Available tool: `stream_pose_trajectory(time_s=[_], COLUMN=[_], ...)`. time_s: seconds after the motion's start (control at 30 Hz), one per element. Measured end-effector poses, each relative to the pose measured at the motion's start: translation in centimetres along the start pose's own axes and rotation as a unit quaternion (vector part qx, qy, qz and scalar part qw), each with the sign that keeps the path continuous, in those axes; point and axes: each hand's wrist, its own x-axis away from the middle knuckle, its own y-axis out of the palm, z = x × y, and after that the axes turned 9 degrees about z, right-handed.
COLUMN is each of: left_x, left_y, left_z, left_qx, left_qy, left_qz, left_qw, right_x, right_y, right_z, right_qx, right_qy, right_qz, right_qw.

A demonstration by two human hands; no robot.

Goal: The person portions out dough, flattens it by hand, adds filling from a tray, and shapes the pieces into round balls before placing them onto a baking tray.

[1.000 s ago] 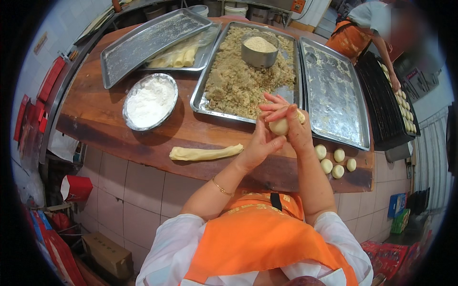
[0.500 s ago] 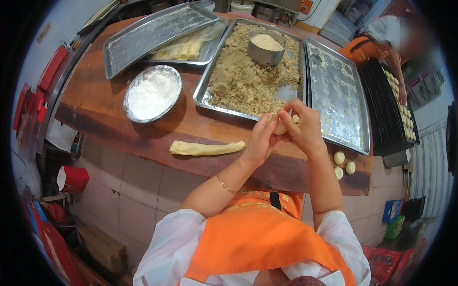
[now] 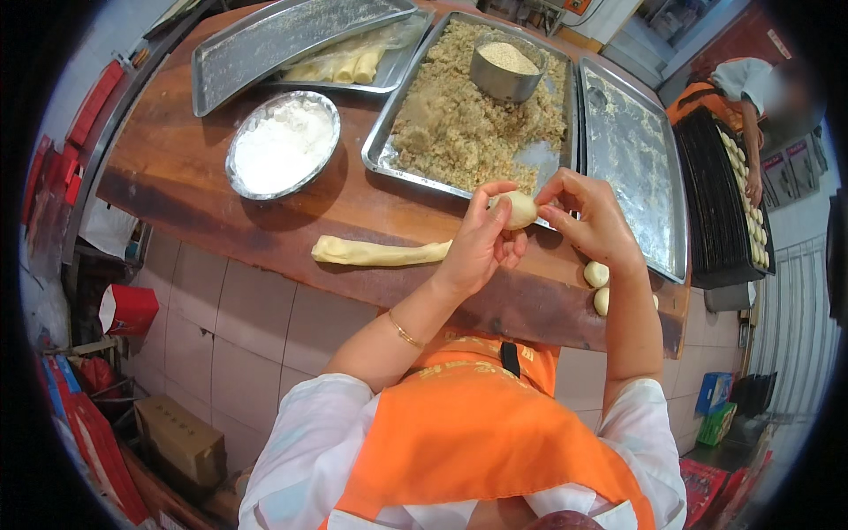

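Observation:
A pale, rounded dough ball (image 3: 519, 210) is held up in the fingers of my left hand (image 3: 475, 246), above the near edge of the filling tray. My right hand (image 3: 594, 216) has thumb and forefinger pinched together at the ball's right side; the exact bit of dough between them is too small to see. A long roll of dough (image 3: 380, 252) lies on the table to the left, its right end behind my left hand. Several finished-looking dough balls (image 3: 597, 275) rest by my right wrist, partly covered by the forearm.
Crumbly filling fills a metal tray (image 3: 382, 146), with a round tin (image 3: 508, 84) of pale crumbs on it. Right of it lies a floury tray (image 3: 632, 159). A bowl of white flour (image 3: 283, 146) stands left. A co-worker's hand (image 3: 753, 188) is over stacked black trays (image 3: 720, 212).
My hands have drawn slightly apart, uncovering more of the dough ball. My right hand has moved right and now pinches at its side. The view has shifted a little.

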Motion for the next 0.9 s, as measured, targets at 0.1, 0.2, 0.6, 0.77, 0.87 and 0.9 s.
stream_pose_trajectory(time_s=[0.1,0.2,0.6,0.77,0.87,0.9], left_x=[-0.8,-1.4,-0.7,-0.7,-1.4,-1.6], left_y=[-1.4,0.0,1.3,-1.7,-1.8,-1.7], left_z=[-0.3,-0.5,0.7,-0.1,-1.0,-1.2], left_qx=[-0.033,0.11,0.078,-0.047,-0.112,-0.138], left_qy=[-0.011,-0.056,-0.092,-0.117,-0.108,-0.1], left_qz=[-0.05,0.025,0.122,-0.026,0.003,0.021], left_qw=[0.998,0.992,0.985,0.992,0.988,0.985], right_x=[0.0,-0.1,0.7,1.0,1.4,1.6], right_y=[0.3,0.0,0.6,0.2,0.3,0.2], right_z=[-0.6,-1.1,-0.8,-1.2,-1.2,-1.2], right_qx=[0.009,0.048,0.085,0.099,0.1,0.103], right_qy=[-0.029,-0.051,-0.112,-0.093,-0.107,-0.113], right_qz=[-0.013,-0.039,-0.051,-0.057,-0.065,-0.069], right_qw=[0.999,0.997,0.989,0.989,0.987,0.986])
